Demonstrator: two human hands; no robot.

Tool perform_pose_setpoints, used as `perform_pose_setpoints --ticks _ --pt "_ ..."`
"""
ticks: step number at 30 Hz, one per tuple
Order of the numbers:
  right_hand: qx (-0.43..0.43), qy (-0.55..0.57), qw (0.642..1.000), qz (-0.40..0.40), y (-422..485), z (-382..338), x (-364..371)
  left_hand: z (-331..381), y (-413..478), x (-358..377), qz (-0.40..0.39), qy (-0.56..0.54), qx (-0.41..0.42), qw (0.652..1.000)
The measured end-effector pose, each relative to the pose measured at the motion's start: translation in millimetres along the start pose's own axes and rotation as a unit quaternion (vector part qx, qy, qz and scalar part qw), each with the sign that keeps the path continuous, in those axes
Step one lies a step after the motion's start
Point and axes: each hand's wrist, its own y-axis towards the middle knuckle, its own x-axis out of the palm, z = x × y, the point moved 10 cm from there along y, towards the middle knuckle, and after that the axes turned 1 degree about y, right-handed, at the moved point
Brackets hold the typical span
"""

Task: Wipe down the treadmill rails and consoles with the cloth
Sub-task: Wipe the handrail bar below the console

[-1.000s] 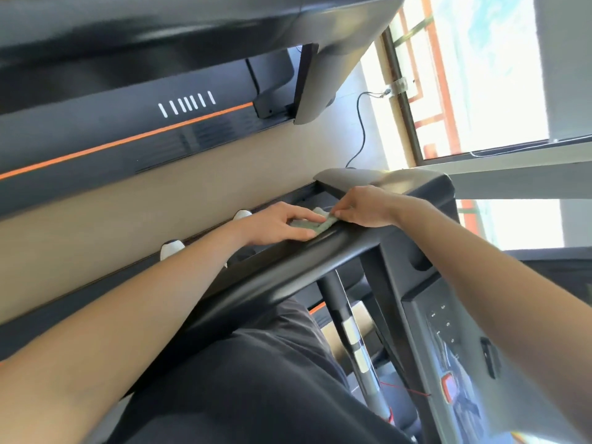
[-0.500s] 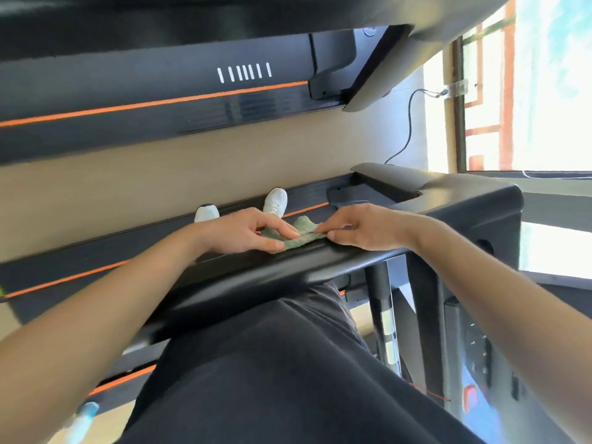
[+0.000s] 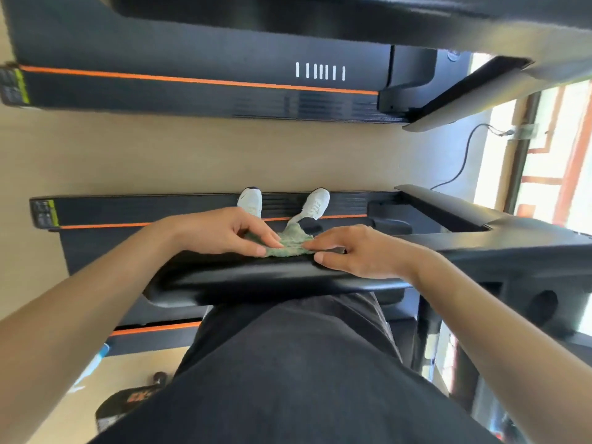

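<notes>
Cloth (image 3: 290, 242) bunched on the rail (image 3: 256, 278), whose long axis runs left to right, midway between the hands: left hand (image 3: 224, 232) grip pinches it, right hand (image 3: 360, 251) presses it with straight fingers.

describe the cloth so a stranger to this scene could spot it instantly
Find the black treadmill rail crossing the middle of the view. On it, between the left hand and right hand, lies the cloth. It alone is pale green and fuzzy.
</notes>
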Motion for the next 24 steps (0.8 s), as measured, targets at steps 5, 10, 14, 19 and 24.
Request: perform_pose_setpoints --ticks 5,10,14,19,24 --pt "-0.022 -0.028 0.999 -0.038 27.6 -40.2 18.2 -30.8 -47.4 -15.4 0.05 -0.007 -0.029 0.998" --pt "-0.052 -0.053 0.995 -0.072 48.5 -79.7 34.0 -59.9 -91.7 -27.7 0.122 -0.043 -0.038 0.991" --pt "-0.074 -0.08 0.99 -0.087 68.3 -111.7 45.7 -80.6 -122.3 -33.7 0.187 -0.108 -0.022 0.976" --pt "-0.083 -0.103 0.986 -0.101 89.3 -145.3 58.5 -111.2 -161.0 -37.8 0.293 -0.173 -0.01 0.94" --pt "-0.111 -0.093 0.985 -0.097 94.5 -161.5 66.0 -110.4 -184.9 -32.9 0.352 -0.173 0.023 0.92"
